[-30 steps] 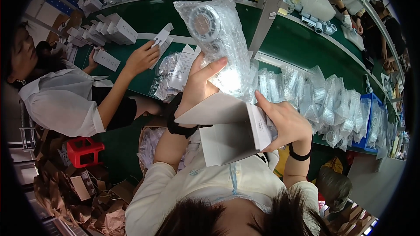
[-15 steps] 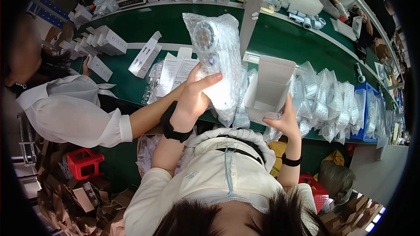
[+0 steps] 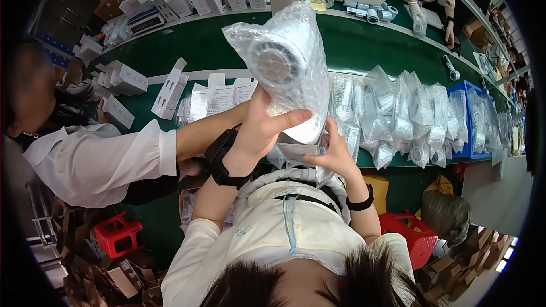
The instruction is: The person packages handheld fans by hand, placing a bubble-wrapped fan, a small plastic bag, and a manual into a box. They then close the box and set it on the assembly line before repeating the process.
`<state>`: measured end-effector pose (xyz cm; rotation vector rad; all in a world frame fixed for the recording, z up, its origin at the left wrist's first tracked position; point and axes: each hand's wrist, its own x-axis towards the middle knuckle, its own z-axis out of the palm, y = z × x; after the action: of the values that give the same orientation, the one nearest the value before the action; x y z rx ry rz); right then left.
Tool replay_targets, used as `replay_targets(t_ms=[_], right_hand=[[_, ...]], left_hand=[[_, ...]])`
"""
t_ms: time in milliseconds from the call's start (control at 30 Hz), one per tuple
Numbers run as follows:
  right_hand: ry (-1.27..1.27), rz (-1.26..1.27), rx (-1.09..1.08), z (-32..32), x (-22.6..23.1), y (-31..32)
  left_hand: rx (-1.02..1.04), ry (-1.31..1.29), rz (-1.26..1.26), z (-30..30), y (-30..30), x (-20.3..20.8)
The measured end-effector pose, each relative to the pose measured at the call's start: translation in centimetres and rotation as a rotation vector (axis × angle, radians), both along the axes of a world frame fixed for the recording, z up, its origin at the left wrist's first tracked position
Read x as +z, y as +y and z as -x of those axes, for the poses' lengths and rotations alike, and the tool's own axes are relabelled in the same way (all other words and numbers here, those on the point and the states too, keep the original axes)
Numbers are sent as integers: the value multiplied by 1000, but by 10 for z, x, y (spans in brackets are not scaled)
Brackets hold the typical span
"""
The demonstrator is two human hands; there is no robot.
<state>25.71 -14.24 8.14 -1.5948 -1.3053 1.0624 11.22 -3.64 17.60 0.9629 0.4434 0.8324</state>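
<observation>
In my left hand [image 3: 264, 125] is a bubble-wrapped white device [image 3: 293, 59] with a round, ring-shaped head, held upright with the head at the top. The thumb lies across its lower front and the fingers go behind it. My right hand [image 3: 334, 150] grips a small white carton [image 3: 298, 150] under the device's lower end. That end meets the carton's top, and the device hides most of the carton. I cannot tell how far inside it reaches.
Several bubble-wrapped devices [image 3: 401, 108] lie on the green bench to the right, beside a blue bin [image 3: 463, 148]. Printed leaflets [image 3: 224, 99] and white cartons [image 3: 170, 88] are at the left. A co-worker's sleeved arm [image 3: 114, 156] reaches in close to my left wrist. Red stools [image 3: 116, 233] stand below.
The carton has moved left and in under the wrapped device; before, it was held apart with its open top showing. The device has shifted slightly right and looks larger, its lower end now at the carton.
</observation>
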Motion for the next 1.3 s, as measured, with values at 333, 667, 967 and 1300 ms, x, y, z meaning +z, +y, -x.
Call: replay_targets(t_ms=[333,667,967,1300], right_hand=[[96,-85,-101,-5,-15,-4],[-43,-55,0,-18,-11,-2],[-18,50,-56,-39,-29,5],[475,-75,-181,-44,-23,-3]], left_hand=[[131,473,-398,-11,-8,-15],[264,435,-568,-6,-11,-30],[23,-15,251,43,14,39],[361,-112,420,63,-2,9]])
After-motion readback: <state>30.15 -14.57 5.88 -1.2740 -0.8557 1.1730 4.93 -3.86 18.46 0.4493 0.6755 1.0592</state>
